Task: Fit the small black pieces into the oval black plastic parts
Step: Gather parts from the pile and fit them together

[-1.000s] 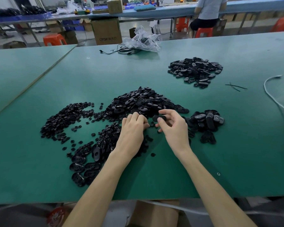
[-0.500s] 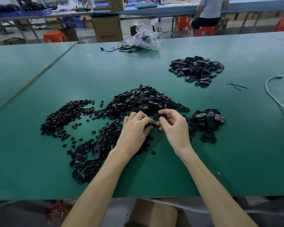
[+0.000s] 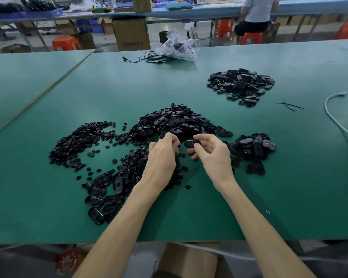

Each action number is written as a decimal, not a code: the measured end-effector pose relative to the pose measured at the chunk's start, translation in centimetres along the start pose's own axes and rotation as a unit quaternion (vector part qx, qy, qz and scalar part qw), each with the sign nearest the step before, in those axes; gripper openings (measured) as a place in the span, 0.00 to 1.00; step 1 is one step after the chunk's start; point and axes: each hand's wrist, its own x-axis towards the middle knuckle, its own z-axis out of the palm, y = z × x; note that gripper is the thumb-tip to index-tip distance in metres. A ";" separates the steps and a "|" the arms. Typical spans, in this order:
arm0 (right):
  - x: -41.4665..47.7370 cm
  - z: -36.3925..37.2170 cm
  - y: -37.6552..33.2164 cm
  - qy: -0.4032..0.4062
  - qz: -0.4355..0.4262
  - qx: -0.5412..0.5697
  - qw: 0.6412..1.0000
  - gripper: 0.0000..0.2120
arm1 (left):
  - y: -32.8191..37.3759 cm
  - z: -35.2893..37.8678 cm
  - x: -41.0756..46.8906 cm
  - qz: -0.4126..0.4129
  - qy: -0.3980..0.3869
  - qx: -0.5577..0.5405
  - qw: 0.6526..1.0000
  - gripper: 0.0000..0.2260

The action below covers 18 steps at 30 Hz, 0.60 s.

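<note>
Right now I am pinching an oval part (image 3: 192, 143) in my right hand (image 3: 215, 157), its long axis lying left to right just right of my left hand (image 3: 162, 157), whose fingertips are sitting bunched together, though whether on a small piece I cannot tell.

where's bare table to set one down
Free: near right table, from the right forearm out to the white cable; also the strip between the central oval pile and the far pile. Crowded: small pieces round the left hand, a stack beside the right hand holding an oval part.
</note>
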 end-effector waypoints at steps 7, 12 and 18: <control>0.1 0.0 0.2 -0.016 -0.004 -0.009 1.000 0.10 | 0.4 0.0 0.0 0.021 0.001 -0.025 0.999 0.03; 0.1 0.0 0.2 -0.020 -0.005 -0.009 1.000 0.10 | 0.4 -0.2 -0.1 0.012 -0.007 -0.044 0.999 0.05; 0.0 -0.1 0.0 -0.021 -0.012 -0.015 1.000 0.11 | 0.5 -0.4 -0.1 0.038 0.016 -0.062 0.997 0.04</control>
